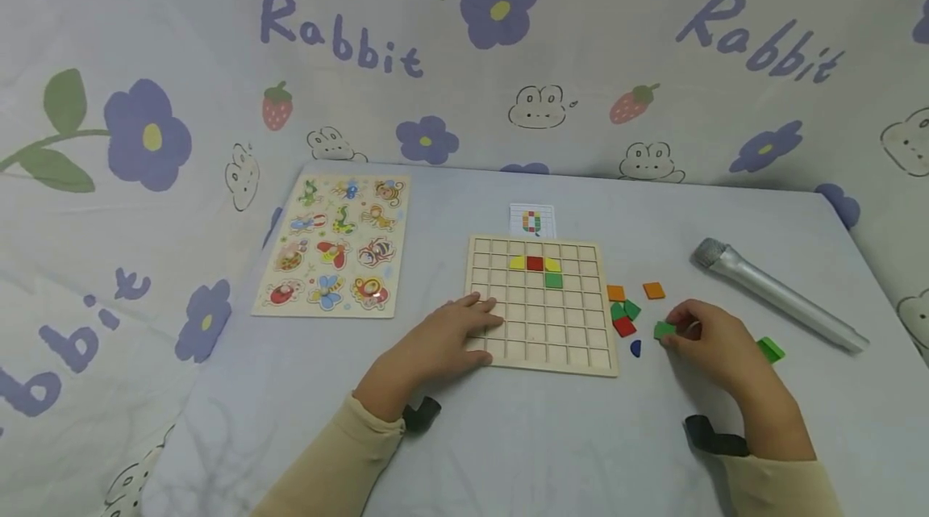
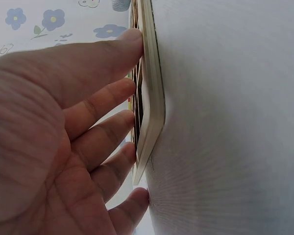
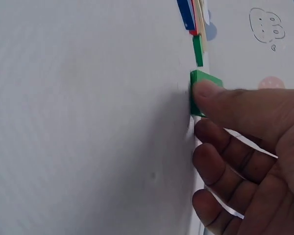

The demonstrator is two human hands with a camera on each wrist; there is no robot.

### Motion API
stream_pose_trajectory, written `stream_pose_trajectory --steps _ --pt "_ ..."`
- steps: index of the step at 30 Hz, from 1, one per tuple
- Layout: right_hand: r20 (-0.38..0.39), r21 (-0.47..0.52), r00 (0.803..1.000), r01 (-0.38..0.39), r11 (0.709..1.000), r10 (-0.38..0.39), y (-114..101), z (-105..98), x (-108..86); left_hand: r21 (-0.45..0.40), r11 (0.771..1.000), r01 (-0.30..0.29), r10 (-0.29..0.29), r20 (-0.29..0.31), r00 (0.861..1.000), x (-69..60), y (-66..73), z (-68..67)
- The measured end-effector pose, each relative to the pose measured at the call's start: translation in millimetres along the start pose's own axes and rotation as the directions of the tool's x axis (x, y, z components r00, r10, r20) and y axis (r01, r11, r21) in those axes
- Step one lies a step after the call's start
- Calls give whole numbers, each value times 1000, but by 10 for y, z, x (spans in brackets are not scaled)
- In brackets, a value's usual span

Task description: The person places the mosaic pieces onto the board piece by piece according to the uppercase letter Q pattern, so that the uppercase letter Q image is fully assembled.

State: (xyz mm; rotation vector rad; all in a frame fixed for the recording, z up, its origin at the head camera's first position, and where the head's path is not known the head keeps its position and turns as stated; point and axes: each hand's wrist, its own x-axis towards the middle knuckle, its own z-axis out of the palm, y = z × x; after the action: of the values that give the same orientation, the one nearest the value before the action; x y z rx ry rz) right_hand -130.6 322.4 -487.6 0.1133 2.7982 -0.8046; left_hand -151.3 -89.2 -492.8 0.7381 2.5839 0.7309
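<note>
A wooden grid board (image 1: pixel 542 331) lies mid-table; in its upper part sit a red square (image 1: pixel 535 263) between two yellow pieces (image 1: pixel 517 262), with a green square (image 1: pixel 554 281) below the right one. My left hand (image 1: pixel 443 339) rests on the board's left edge, fingers spread; in the left wrist view the thumb and fingertips touch the board (image 2: pixel 154 93). Right of the board, my right hand (image 1: pixel 714 343) pinches a green square (image 1: pixel 664 330) between thumb and fingers, also plain in the right wrist view, where the green piece (image 3: pixel 201 93) is partly behind the thumb.
Orange (image 1: pixel 654 290), red (image 1: pixel 624 327), green and dark blue (image 1: pixel 635 348) pieces lie between board and right hand. Another green piece (image 1: pixel 771 349) lies right of that hand. Behind the board is a pattern card (image 1: pixel 533 220); a microphone (image 1: pixel 784 295) is at right, an insect puzzle (image 1: pixel 334 247) at left.
</note>
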Motion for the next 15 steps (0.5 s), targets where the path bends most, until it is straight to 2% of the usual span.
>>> stream_pose_trajectory --steps 5,10,15 --pt "-35 16 998 46 999 -45 -81 -20 48 -5 1000 -19 19 -4 1000 -7 1 -9" --pt "-80 94 987 144 985 -137 -365 1 184 -4 1000 -17 17 -3 1000 -6 -4 -9" --pt "-19 217 985 172 961 -172 -686 194 398 -3 1000 -19 19 -4 1000 14 -18 8"
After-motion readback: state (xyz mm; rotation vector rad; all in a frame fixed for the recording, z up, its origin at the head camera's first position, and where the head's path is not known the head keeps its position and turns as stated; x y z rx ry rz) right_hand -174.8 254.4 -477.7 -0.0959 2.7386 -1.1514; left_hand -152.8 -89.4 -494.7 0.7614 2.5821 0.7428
